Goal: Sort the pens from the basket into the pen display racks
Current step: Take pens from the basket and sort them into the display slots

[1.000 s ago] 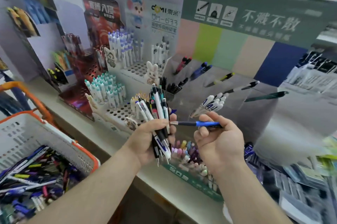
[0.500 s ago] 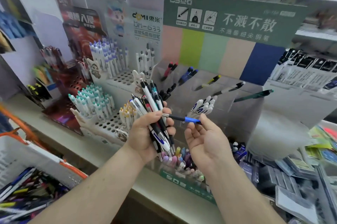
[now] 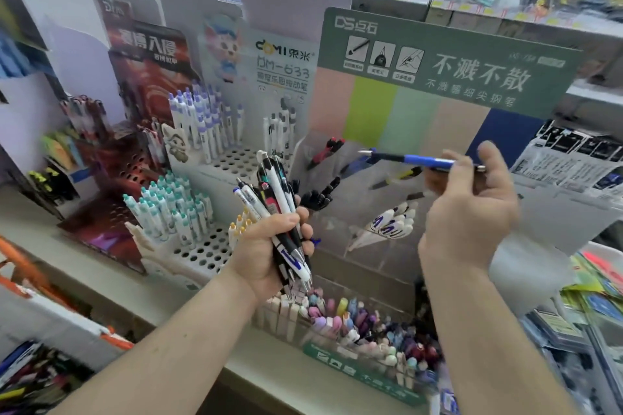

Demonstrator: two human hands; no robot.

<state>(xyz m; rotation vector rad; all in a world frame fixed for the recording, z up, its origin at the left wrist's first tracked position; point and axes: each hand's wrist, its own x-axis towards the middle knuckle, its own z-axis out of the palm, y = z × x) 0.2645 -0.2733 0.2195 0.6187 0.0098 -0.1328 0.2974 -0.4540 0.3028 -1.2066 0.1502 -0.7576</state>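
Note:
My left hand (image 3: 269, 249) grips a bundle of several pens (image 3: 276, 208), their clicker ends pointing up, in front of the white racks. My right hand (image 3: 468, 208) pinches a single blue-and-black pen (image 3: 418, 160), held level with its silver tip pointing left, in front of the clear acrylic rack (image 3: 354, 212) under the green sign. That rack's slots hold a few red, blue, black and white pens. The white basket (image 3: 60, 320) with orange rim sits at the lower left, with several pens inside.
White perforated racks (image 3: 215, 158) with purple-capped and teal-capped pens stand to the left. A red display (image 3: 141, 104) is behind them. A low tray of pastel pens (image 3: 364, 327) sits at the shelf's front edge. Packaged stationery lies at the right.
My right hand has lifted the blue pen up and to the right, away from the bundle toward the acrylic rack's upper slots. The view has shifted left, so the basket is mostly out of frame.

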